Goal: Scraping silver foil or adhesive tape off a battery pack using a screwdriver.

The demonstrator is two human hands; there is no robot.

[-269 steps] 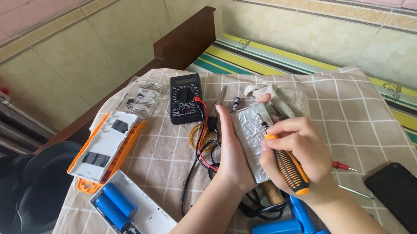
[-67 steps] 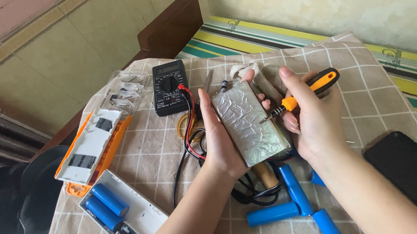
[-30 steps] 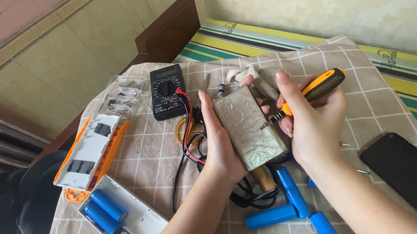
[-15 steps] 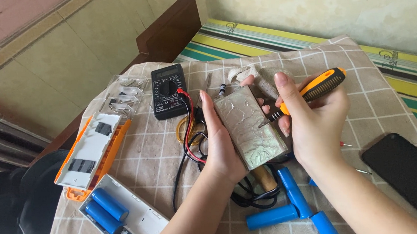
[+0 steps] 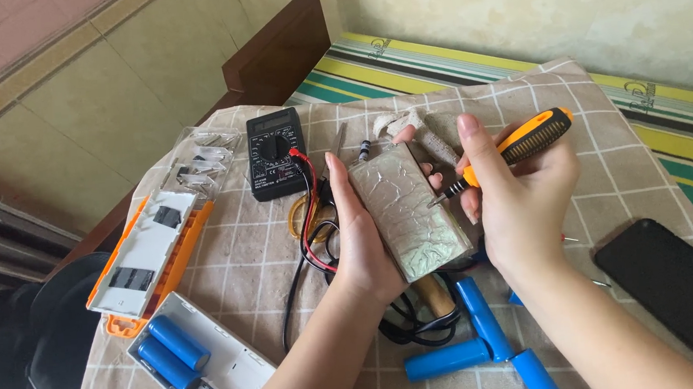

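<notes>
Left hand (image 5: pixel 365 234) grips the flat, silver foil-wrapped rectangular pack (image 5: pixel 409 210) by its long edges above the checked cloth (image 5: pixel 237 259); long axis runs near-right to far-left. It looks rigid, light, puncture-prone. Right hand (image 5: pixel 525 194) clasps the orange-handled screwdriver (image 5: pixel 514 149), tip at the pack's right edge

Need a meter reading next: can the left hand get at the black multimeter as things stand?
Probably not yet: the left hand is full, holding the silver pack. The multimeter lies uncovered just beyond it, with only its leads between.
</notes>
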